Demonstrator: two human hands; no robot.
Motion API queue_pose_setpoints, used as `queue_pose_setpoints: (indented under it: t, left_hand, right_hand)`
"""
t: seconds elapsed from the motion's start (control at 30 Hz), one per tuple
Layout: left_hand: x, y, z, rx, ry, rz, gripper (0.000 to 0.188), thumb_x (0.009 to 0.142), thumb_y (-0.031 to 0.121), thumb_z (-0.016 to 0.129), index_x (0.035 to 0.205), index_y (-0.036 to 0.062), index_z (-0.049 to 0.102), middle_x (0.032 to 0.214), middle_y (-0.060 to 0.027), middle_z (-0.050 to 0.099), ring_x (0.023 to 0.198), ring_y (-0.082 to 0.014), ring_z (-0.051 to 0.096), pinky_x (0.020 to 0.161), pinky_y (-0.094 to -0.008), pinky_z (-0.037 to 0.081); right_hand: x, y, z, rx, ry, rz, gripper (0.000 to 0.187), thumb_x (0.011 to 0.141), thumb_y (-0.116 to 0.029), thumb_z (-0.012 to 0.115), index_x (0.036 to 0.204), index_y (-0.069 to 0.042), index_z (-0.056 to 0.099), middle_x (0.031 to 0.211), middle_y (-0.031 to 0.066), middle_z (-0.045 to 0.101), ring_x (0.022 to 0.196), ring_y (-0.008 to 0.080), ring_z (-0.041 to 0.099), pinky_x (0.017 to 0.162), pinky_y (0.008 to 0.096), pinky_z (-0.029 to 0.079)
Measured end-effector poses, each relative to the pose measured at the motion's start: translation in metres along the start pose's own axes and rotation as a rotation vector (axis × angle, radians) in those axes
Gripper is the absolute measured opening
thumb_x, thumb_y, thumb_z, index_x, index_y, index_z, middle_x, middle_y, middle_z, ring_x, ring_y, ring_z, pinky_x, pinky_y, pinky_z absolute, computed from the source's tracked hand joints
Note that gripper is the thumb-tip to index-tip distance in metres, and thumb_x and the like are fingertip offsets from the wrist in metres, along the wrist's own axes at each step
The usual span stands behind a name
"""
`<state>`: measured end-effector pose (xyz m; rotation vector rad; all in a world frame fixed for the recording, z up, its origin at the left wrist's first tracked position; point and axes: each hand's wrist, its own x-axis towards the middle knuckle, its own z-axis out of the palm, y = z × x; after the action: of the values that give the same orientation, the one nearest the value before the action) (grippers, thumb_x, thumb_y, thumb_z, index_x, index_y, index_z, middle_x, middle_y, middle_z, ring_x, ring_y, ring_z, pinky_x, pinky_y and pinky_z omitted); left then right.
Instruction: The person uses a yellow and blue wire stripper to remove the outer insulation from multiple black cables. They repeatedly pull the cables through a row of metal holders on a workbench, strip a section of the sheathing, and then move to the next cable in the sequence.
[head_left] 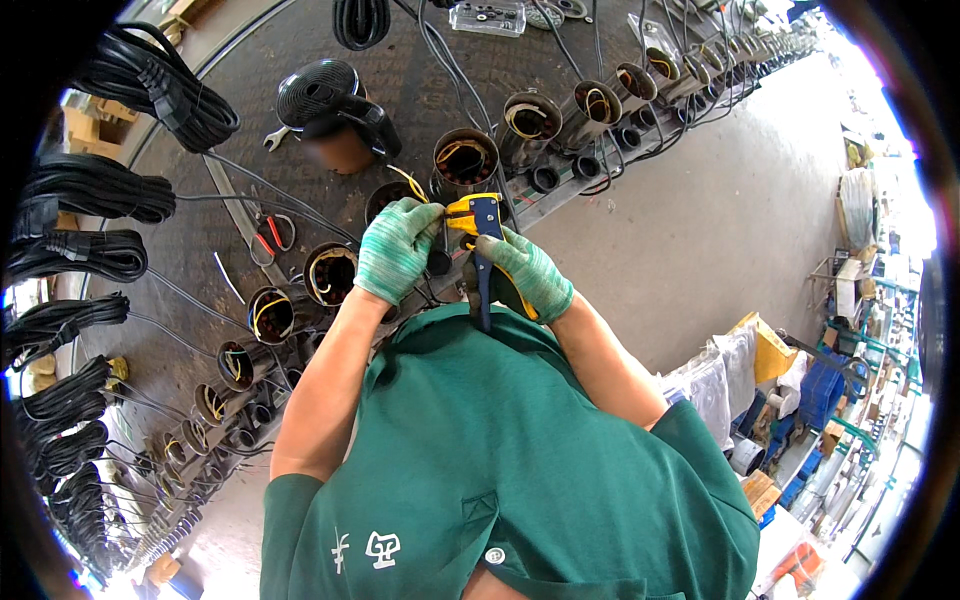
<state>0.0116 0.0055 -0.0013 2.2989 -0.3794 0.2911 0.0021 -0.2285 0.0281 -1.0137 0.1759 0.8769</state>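
Observation:
My right hand, in a green-and-white knit glove, grips a yellow-and-blue wire stripper by its handles. Its head points up and left. Gloved the same way, my left hand pinches at the stripper's jaws. A yellow wire runs down to those fingers; its end is hidden. Under and beside my left hand stands an open metal cylinder, partly covered by the glove. Another cylinder with wires inside is just beyond the stripper.
Several more wired cylinders line the table's near edge on both sides. On the dark tabletop are red-handled scissors, a wrench and a black-lidded mug. Coiled black cables hang along the left, their cords crossing the table.

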Motion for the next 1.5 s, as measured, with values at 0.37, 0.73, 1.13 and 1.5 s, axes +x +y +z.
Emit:
queue_pose_setpoints:
  t: [0.37, 0.73, 1.13, 1.5]
  left_hand:
    - [0.004, 0.0, -0.003, -0.097, 0.016, -0.054, 0.015, 0.094, 0.008, 0.071, 0.108, 0.0053, 0.077, 0.094, -0.0161, 0.071, 0.087, -0.0375, 0.068, 0.077, -0.0442, 0.055]
    - [0.011, 0.011, -0.017, -0.237, 0.083, -0.227, 0.029, 0.094, 0.01, 0.074, 0.122, 0.0057, 0.072, 0.089, -0.0129, 0.069, 0.079, -0.0313, 0.067, 0.075, -0.0409, 0.056]
    - [0.129, 0.015, -0.019, 0.622, -0.439, -0.136, 0.032, 0.092, 0.033, 0.076, 0.118, 0.0142, 0.077, 0.109, -0.0139, 0.073, 0.108, -0.036, 0.069, 0.093, -0.048, 0.054]
    - [0.133, 0.032, 0.009, 0.414, -0.333, -0.229, 0.016, 0.091, 0.014, 0.075, 0.105, 0.007, 0.079, 0.111, -0.0119, 0.071, 0.102, -0.0335, 0.07, 0.09, -0.0433, 0.056]
  right_hand:
    - [-0.009, 0.009, -0.01, 0.324, 0.014, -0.025, 0.049, 0.101, -0.033, 0.066, 0.14, -0.007, 0.052, 0.103, 0.0141, 0.069, 0.091, 0.0294, 0.071, 0.085, 0.05, 0.061]
    - [-0.039, 0.019, -0.029, 0.165, 0.238, -0.218, 0.058, 0.099, -0.03, 0.071, 0.147, -0.011, 0.046, 0.104, 0.0173, 0.069, 0.088, 0.0326, 0.073, 0.08, 0.0479, 0.062]
    - [-0.03, -0.031, -0.049, 0.028, 0.199, -0.19, 0.057, 0.098, -0.027, 0.072, 0.146, -0.009, 0.05, 0.099, 0.0083, 0.069, 0.083, 0.0209, 0.073, 0.075, 0.0385, 0.064]
    - [0.008, -0.117, -0.138, -0.08, -0.075, 0.001, 0.068, 0.094, -0.021, 0.07, 0.155, -0.01, 0.04, 0.106, 0.0116, 0.07, 0.09, 0.0239, 0.073, 0.083, 0.0401, 0.061]
